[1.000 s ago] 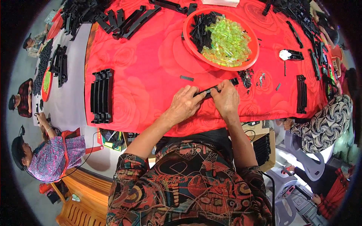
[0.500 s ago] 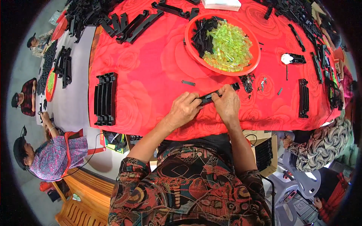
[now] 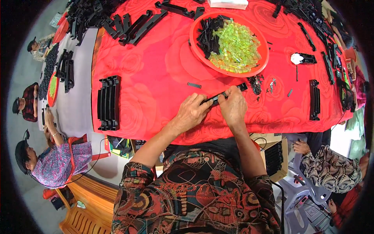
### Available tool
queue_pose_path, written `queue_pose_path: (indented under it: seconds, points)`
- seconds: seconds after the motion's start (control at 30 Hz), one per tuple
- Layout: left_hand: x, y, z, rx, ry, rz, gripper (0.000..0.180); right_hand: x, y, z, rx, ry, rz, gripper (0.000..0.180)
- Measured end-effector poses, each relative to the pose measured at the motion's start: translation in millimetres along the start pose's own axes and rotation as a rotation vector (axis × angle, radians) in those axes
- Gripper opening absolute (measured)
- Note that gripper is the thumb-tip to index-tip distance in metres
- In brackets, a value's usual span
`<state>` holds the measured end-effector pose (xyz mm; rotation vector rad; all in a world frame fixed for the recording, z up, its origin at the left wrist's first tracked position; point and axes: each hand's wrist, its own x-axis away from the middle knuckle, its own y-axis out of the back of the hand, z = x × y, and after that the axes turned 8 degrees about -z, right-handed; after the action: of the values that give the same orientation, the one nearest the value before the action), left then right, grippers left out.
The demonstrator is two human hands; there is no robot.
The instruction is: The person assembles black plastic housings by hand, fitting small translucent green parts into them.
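A long black plastic bar (image 3: 242, 86) lies slantwise between my hands, low over the red cloth. My left hand (image 3: 191, 110) is closed around its near-left end, fingers bent. My right hand (image 3: 234, 106) pinches it further along, thumb and fingertips pressed on its upper side, and the far end sticks out beyond them. Whatever small piece may be under the fingertips is hidden. A short dark strip (image 3: 194, 85) lies just beyond my left hand. Past my right hand are a small heap of black bits (image 3: 255, 84) and some little metal-looking pieces (image 3: 272, 85).
Beyond my hands stands a red basin (image 3: 266, 58) of yellow-green clear pieces and black strips. Black bars are stacked at left (image 3: 108, 103) and right (image 3: 315, 100); more pile up along the far edge. Other people sit on both sides. A cardboard box (image 3: 284, 158) of black parts stands below the table.
Both hands keep their hold on the black bar, with only slight finger shifts. The person at right has moved lower and nearer.
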<state>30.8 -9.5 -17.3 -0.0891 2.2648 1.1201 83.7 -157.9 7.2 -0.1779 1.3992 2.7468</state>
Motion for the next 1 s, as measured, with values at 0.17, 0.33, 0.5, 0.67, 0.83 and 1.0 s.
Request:
queue_pose_path:
  seconds: [0.17, 0.33, 0.5, 0.67, 0.83, 1.0]
  points:
    - [1.6, -1.1, 0.2, 0.013, 0.035, 0.015, 0.03, 0.5, -4.1, 6.8, 0.049, 0.032, 0.001, 0.018]
    - [2.0, -3.5, 1.5, 0.062, 0.062, 0.027, 0.031, 0.4, -5.3, 10.4, 0.072, 0.048, -0.035, 0.018]
    - [2.6, -4.0, 3.6, 0.061, 0.046, 0.011, 0.031, -6.4, -2.3, 4.9, 0.035, 0.001, 0.038, 0.02]
    - [1.5, -2.0, 2.0, 0.073, 0.049, 0.041, 0.03, -7.5, -1.1, 8.4, 0.146, 0.066, 0.095, 0.022]
    - [3.9, -3.2, 4.3, 0.068, 0.007, 0.004, 0.032, -6.3, 0.9, 7.7, 0.134, 0.103, 0.09, 0.022]
    - [2.4, -4.3, 1.5, 0.038, -0.02, -0.021, 0.034, -4.2, 2.0, 5.2, 0.128, 0.129, 0.067, 0.023]
